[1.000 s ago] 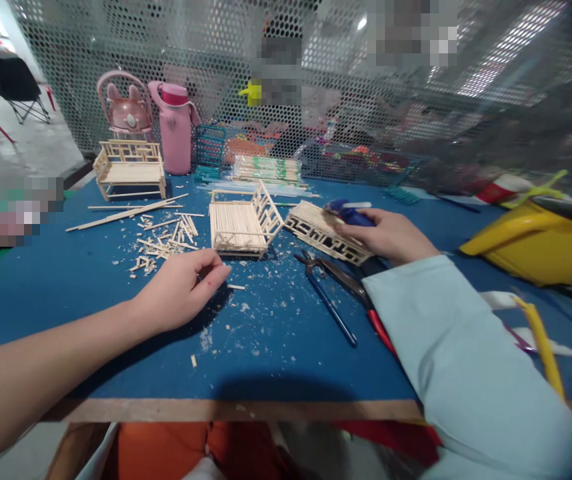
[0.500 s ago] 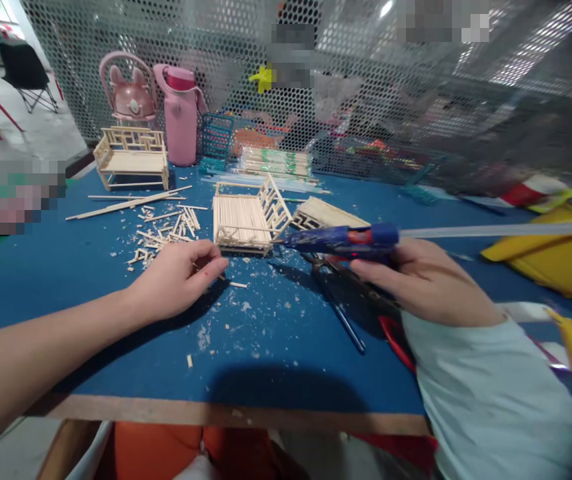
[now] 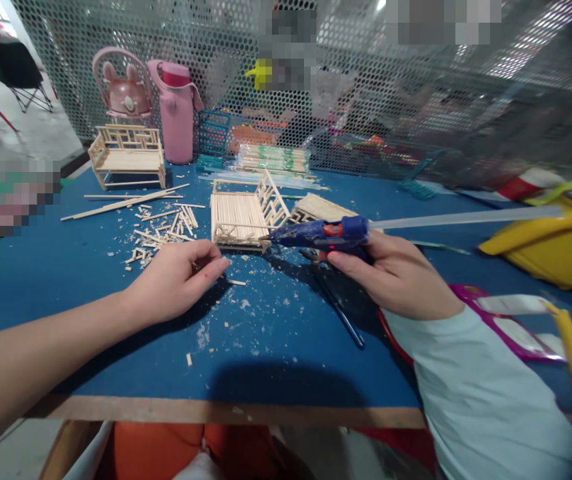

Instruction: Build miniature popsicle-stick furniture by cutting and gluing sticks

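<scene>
My right hand (image 3: 401,270) is wrapped round a blue hot glue gun (image 3: 319,232) with a long clear glue stick (image 3: 466,217) coming out of its back. The nozzle points left, at the near right corner of a small model bench (image 3: 239,217) built from thin wooden sticks; whether it touches cannot be told. Beside the bench's near left corner, my left hand (image 3: 181,277) is closed, thumb against curled fingers. What it holds, if anything, is hidden. A dark-handled tool (image 3: 343,317), probably pliers, lies beneath the glue gun.
A finished-looking stick bench (image 3: 129,160) stands back left near a pink bottle (image 3: 176,113). Cut stick pieces (image 3: 166,233) lie left of the model. A third stick piece (image 3: 319,208) sits behind the glue gun. Packed sticks (image 3: 273,159) lie by the mesh wall; a yellow bag (image 3: 551,243) is at right.
My right hand has brought the glue gun left, its nozzle now closer to the bench's corner. My left hand stays in nearly the same place. The view has shifted slightly.
</scene>
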Tool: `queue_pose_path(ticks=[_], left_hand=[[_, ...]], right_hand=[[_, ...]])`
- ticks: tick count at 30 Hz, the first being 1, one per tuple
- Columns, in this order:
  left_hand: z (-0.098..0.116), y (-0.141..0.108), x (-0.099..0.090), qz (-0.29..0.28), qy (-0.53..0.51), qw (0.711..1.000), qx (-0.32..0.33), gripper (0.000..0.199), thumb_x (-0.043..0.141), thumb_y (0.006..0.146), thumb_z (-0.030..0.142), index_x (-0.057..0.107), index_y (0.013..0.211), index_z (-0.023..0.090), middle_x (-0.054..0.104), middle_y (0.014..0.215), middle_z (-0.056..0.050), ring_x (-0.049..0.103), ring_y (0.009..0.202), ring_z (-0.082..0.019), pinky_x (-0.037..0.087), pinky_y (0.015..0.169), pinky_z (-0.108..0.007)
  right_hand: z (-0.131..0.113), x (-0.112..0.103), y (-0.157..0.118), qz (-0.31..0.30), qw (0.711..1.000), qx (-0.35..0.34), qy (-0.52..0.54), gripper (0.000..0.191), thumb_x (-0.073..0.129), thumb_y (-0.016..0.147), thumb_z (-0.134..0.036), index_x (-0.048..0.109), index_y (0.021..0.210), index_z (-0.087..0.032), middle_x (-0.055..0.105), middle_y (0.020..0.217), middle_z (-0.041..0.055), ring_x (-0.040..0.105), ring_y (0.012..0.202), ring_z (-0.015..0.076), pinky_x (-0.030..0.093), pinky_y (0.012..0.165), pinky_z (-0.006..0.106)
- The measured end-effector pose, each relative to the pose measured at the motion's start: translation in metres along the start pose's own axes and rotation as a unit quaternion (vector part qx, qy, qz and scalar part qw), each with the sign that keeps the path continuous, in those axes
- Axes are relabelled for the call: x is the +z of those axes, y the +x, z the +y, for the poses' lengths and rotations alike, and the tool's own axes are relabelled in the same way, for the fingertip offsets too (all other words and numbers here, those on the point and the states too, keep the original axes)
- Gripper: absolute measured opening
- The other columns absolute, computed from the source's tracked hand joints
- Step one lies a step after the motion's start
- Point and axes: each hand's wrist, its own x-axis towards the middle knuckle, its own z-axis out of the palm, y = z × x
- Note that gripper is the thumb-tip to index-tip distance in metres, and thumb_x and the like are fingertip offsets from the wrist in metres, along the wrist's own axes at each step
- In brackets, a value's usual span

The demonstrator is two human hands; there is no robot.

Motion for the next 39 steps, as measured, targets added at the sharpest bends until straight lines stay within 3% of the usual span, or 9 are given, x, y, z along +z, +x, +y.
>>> queue_pose_path(ticks=[21, 39], left_hand=[[0.0007, 0.0, 0.0004, -0.007, 0.0, 1.0, -0.006, 0.027, 0.048, 0.087, 0.034, 0.058, 0.071, 0.015, 0.051, 0.055, 0.004, 0.041, 0.048, -0.008, 0.032, 0.047, -0.02], [0.0007, -0.0002, 0.0014, -0.013, -0.003, 1.0, -0.012, 0.028, 0.047, 0.088, 0.034, 0.057, 0.07, 0.015, 0.051, 0.055, 0.003, 0.042, 0.049, -0.008, 0.033, 0.048, -0.02]], right_hand=[[-0.0006, 0.0022, 0.0005, 0.013, 0.999, -0.017, -0.032, 0.03, 0.05, 0.086, -0.037, 0.065, 0.106, -0.019, 0.073, 0.103, 0.0084, 0.068, 0.093, 0.0239, 0.055, 0.08, 0.035], [-0.0042, 0.0007, 0.0011, 0.011, 0.999, -0.017, -0.031, 0.026, 0.05, 0.086, -0.033, 0.066, 0.099, -0.017, 0.074, 0.095, 0.0086, 0.07, 0.086, 0.0221, 0.056, 0.074, 0.032]])
